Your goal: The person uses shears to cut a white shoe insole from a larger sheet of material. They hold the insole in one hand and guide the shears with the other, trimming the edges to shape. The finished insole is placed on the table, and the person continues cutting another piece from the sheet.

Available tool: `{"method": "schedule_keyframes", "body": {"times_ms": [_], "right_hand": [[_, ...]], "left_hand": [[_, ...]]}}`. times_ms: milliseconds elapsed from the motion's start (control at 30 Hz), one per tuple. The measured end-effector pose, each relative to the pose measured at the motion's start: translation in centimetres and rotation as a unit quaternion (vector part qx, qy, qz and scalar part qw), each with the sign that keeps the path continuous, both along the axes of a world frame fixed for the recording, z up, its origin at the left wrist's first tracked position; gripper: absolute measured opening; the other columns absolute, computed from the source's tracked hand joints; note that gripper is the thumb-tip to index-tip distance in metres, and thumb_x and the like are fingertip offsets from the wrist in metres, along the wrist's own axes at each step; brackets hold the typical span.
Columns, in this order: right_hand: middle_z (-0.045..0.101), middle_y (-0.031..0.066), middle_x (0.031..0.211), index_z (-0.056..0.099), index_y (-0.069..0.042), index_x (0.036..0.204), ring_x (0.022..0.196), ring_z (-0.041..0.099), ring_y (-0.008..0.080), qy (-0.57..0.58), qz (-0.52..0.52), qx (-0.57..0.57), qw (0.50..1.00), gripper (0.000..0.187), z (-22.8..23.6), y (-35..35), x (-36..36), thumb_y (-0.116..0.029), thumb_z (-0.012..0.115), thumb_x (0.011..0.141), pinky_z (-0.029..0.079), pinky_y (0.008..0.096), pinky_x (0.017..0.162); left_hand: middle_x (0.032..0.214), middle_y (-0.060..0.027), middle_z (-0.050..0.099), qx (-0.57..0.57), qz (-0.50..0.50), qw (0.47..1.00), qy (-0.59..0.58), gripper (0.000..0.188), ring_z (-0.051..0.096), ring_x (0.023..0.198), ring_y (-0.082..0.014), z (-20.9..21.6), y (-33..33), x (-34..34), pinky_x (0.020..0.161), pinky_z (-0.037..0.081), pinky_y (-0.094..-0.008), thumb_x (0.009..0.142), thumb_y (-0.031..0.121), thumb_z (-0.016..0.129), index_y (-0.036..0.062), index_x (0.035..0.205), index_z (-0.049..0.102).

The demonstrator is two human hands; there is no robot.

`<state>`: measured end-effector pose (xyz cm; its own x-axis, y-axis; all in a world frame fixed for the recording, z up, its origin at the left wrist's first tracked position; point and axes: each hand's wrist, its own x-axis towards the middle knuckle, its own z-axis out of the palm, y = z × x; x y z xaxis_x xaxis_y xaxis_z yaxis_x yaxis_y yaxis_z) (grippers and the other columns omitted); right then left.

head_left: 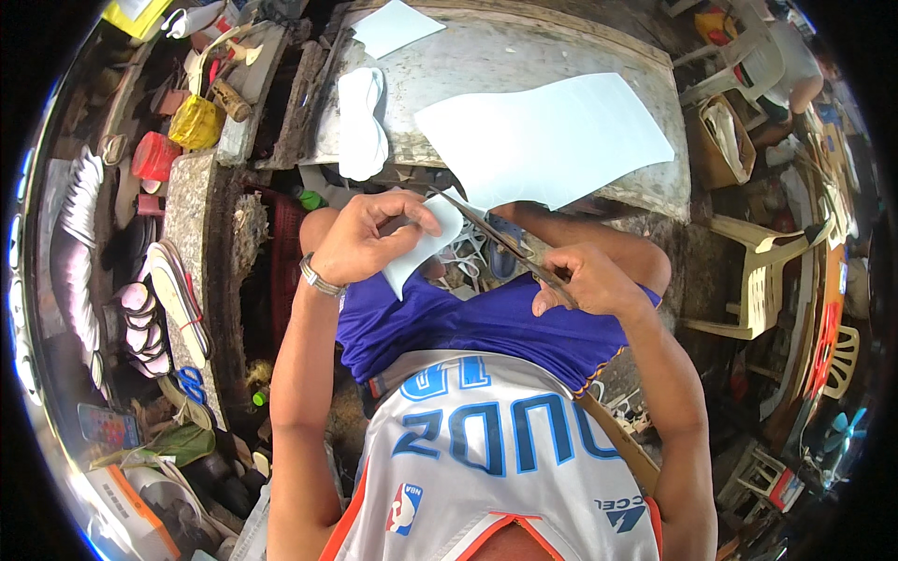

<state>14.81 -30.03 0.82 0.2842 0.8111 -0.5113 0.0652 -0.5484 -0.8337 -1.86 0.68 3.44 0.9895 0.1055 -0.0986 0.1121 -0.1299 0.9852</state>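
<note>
Above my lap, my left hand (pixel 369 239) pinches a white sheet piece (pixel 421 251) with a rounded upper edge and a pointed lower corner. Long dark metal scissors (pixel 496 234) are in my right hand (pixel 591 280), fingers wrapped round the handles. Their blades slant up and left to the edge of the white piece; exactly where they meet it is hard to make out. Beyond my hands, a stack of white sole-shaped pieces (pixel 361 126) lies on the worn bench (pixel 407 89). A large white sheet (pixel 561 136) lies right of it, its near edge overhanging the bench.
A smaller white sheet (pixel 397 28) lies at the bench's far edge. Bundled soles (pixel 178 304) and blue-handled scissors (pixel 192 383) are on the left, near a yellow wrapped bundle (pixel 196 122). At right stand a cream plastic chair (pixel 753 290) and a cardboard box (pixel 725 140); another person sits beyond.
</note>
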Motion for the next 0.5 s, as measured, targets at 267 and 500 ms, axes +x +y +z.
{"method": "schedule_keyframes", "body": {"times_ms": [267,500], "right_hand": [[0.051,-0.0041,0.060,0.065,-0.005,0.075,0.059,0.045,0.0064,-0.012,0.029,-0.032,0.999,0.047,1.3,-0.1,0.6,-0.040,0.097,0.074,0.034,0.0300,0.052],[0.054,-0.0034,0.061,0.067,-0.004,0.077,0.057,0.049,0.0067,0.026,0.034,-0.027,0.999,0.046,0.8,-0.9,1.4,-0.040,0.096,0.074,0.036,0.0291,0.051]], "left_hand": [[0.102,-0.0034,0.074,0.014,-0.052,0.998,0.030,0.017,0.064,0.089,-0.0084,0.6,0.8,0.4,0.080,0.049,-0.0240,0.085,-0.002,0.065,0.0030,0.094,0.078],[0.111,-0.0059,0.073,-0.071,-0.086,0.993,0.035,0.026,0.066,0.098,-0.0116,-1.5,1.6,0.3,0.086,0.051,-0.0253,0.090,0.002,0.069,0.0010,0.116,0.070]]}}
